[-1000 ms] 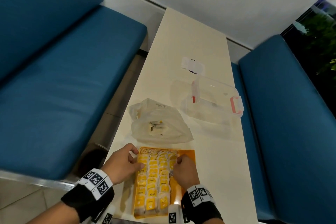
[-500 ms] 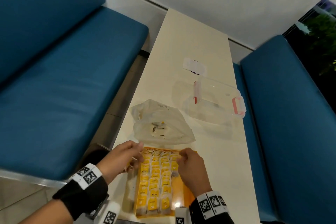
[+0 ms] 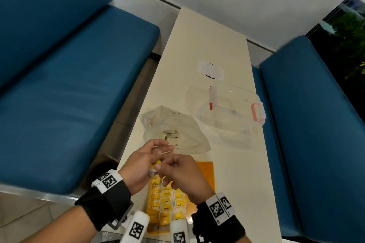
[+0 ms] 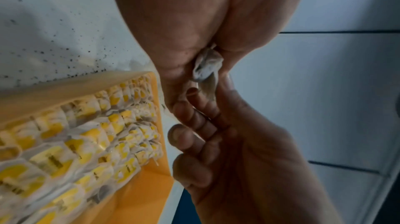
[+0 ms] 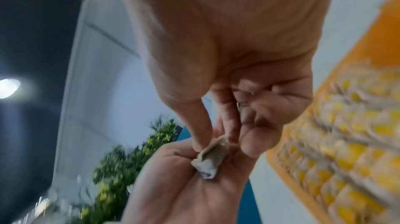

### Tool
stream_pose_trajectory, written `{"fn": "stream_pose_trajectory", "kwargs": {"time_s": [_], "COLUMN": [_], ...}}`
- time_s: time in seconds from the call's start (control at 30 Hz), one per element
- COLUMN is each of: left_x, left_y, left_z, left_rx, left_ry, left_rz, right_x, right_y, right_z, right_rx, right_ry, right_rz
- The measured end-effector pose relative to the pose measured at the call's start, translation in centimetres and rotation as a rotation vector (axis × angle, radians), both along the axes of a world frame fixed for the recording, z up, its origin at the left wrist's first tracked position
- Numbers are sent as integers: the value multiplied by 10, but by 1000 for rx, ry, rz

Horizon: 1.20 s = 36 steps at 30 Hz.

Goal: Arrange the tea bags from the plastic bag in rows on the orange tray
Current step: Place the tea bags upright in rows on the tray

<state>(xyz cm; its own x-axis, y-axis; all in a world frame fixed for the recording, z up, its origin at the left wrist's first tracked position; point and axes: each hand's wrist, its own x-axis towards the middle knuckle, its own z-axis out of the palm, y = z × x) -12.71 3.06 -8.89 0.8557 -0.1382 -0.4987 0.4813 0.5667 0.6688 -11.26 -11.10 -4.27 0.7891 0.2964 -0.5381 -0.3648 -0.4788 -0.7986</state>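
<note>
Both hands were together above the tray (image 3: 205, 171): the right hand (image 3: 184, 175) pinched a tea bag (image 5: 208, 161) against the left hand (image 3: 141, 163). It looked feather-light, soft, easily torn; best nipped by a corner.

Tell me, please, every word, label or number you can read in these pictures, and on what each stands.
"RELAX": on yellow tags of tea bags lying in the orange tray.
Smaller print on those tags: too small to read.
Dark marks on the plastic bag: blurred, unreadable.
Wristband markers: black-and-white square codes, no words.
</note>
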Motion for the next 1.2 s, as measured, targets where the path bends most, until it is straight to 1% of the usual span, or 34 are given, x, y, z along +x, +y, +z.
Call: {"fn": "stream_pose_trajectory", "kwargs": {"time_s": [0.07, 0.17, 0.23, 0.33, 0.4, 0.47, 0.53, 0.6, 0.67, 0.77, 0.8, 0.87, 0.97, 1.03, 1.1, 1.13, 1.2], "left_x": [-1, -2, -4, -5, -6, -5, -5, -4, -3, -4, -5, -9, -16, -20, -24, -25, -26], "left_y": [-3, -1, 5, 13, 15, 13, 10, 8, 8, 10, 13, 17, 21, 19, 16, 15, 14], "left_z": [-2, -5, -5, -6, -7, -8, -6, -6, -9, -20, -25, -35, -45, -48, -50, -51, -54], "left_rx": [77, 232, 333, 446, 505, 535, 538, 518, 524, 664, 726, 845, 990, 1016, 1031, 1030, 1000], "left_ry": [-61, -175, -230, -293, -314, -333, -352, -353, -347, -299, -277, -235, -166, -127, -115, -111, -105], "left_rz": [-10, -74, -118, -170, -178, -176, -157, -144, -159, -173, -172, -189, -300, -401, -467, -483, -480], "right_x": [2, 6, 9, 13, 13, 11, 7, 4, 3, 8, 11, 13, 9, 4, 3, 3, 6], "right_y": [-1, -6, -11, -20, -23, -24, -24, -24, -27, -43, -52, -73, -97, -103, -105, -104, -100], "right_z": [1, 2, 4, 8, 10, 11, 11, 9, 6, 7, 7, 2, -14, -29, -48, -57, -70], "right_rx": [46, 18, -7, -97, -104, -38, 67, 124, 174, 212, 175, 12, -288, -406, -517, -572, -631], "right_ry": [41, 7, -53, -196, -278, -298, -242, -181, -160, -187, -207, -238, -213, -135, -100, -94, -80], "right_rz": [-68, -134, -146, -100, -79, -91, -126, -155, -207, -313, -319, -263, -82, 9, 95, 127, 134]}}
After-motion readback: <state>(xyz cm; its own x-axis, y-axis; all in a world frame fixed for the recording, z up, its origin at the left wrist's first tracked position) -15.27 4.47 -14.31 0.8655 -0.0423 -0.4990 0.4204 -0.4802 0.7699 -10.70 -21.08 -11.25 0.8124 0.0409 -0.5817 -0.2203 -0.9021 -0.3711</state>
